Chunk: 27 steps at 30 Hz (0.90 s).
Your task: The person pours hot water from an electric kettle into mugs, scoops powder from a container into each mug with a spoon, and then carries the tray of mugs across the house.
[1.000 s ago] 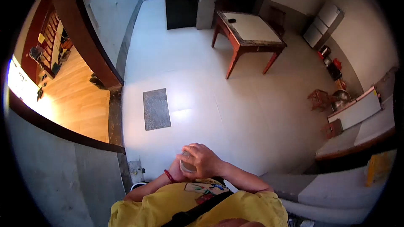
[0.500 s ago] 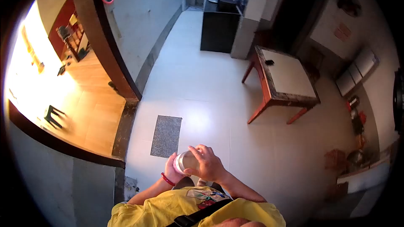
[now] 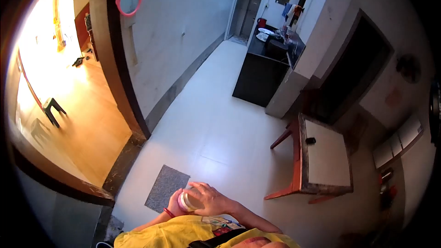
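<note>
A small round jar [image 3: 184, 202] with a pale, pinkish-white side and rim is held low in front of the yellow shirt. My left hand [image 3: 173, 203], with a red bracelet at the wrist, is wrapped around its left side. Over its top and right side lies my right hand [image 3: 209, 199], fingers curved onto it, so most of the top is hidden. What the jar contains cannot be seen.
A grey mat [image 3: 166, 189] lies on the white floor just ahead. To the right stands a wooden table [image 3: 328, 156] with a small black object on it. A black counter [image 3: 259, 80] is farther on. At left, a doorway opens to a lit room with a stool [image 3: 54, 111].
My view has tilted up and turned, so the counter, table and far doorway appear lower in the picture. Both hands remain on the jar, now lower and slightly left in view.
</note>
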### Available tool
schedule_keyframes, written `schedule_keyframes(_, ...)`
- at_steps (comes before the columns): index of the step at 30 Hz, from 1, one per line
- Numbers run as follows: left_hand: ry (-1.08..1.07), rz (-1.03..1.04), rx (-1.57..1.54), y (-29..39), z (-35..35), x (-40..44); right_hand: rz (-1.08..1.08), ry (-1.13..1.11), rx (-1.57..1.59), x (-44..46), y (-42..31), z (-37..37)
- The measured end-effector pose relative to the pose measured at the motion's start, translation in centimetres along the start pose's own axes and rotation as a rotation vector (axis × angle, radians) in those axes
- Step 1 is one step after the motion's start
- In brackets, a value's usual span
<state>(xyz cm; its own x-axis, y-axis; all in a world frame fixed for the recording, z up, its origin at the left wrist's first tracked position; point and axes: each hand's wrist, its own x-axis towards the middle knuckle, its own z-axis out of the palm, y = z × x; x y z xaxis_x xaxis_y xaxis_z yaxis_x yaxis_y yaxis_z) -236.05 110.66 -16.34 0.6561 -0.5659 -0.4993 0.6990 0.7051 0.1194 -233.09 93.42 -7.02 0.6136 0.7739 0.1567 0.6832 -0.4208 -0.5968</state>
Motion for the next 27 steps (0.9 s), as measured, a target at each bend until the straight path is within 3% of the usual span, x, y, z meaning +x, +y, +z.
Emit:
schedule_keyframes(2, -0.03, -0.007, -0.02, 2.3, 3.5, 3.4, 0.09, 0.083, -0.02, 1.2, 3.6, -3.0)
schedule_keyframes(4, -0.295, -0.1, -0.029, 5.2, 3.2, 8.8, 0.177, 0.188, -0.025, 2.4, 6.6, -6.1)
schedule_keyframes(6, -0.007, -0.013, 0.125, 6.7, 7.7, 12.4, 0.48, 0.143, -0.05, 3.4, 8.8, -9.3)
schedule_keyframes(7, -0.044, -0.044, 0.182, 7.9, 8.1, 14.8, 0.545, 0.147, -0.078, 4.0, 10.1, -10.4)
schedule_keyframes(12, -0.004, -0.074, 0.27, 10.8, 12.2, 24.4, 0.498, 0.198, -0.011, 5.2, 20.5, -15.1)
schedule_keyframes(15, -0.005, -0.088, 0.223, 12.3, 15.4, 30.6, 0.188, 0.01, 0.002, 6.5, 27.1, -19.4)
schedule_keyframes(18, -0.062, 0.032, 0.255, 15.7, 14.8, 38.4, 0.255, 0.08, 0.118, 9.0, 33.4, -23.4)
schedule_keyframes(20, -0.382, -0.209, -0.059, 18.4, 18.1, 40.5, 0.345, 0.065, 0.115, 11.2, 36.5, -27.2)
schedule_keyframes(21, -0.052, -0.044, 0.177, 19.2, 20.4, 41.5, 0.42, 0.013, 0.086, 12.6, 38.1, -29.1)
schedule_keyframes(22, -0.038, -0.035, 0.167, 20.1, 22.3, 42.7, 0.499, -0.047, 0.063, 13.9, 39.3, -30.4)
schedule_keyframes(24, 0.141, 0.198, 0.146, 21.7, 25.0, 45.3, 0.468, -0.081, 0.026, 16.6, 42.3, -32.6)
schedule_keyframes(25, -0.003, 0.174, 0.133, 23.2, 21.4, 47.3, 0.473, -0.137, 0.046, 18.3, 43.3, -33.8)
schedule_keyframes(27, 0.037, 0.215, 0.108, 25.4, 22.2, 49.0, 0.477, -0.208, 0.058, 21.2, 46.2, -34.9)
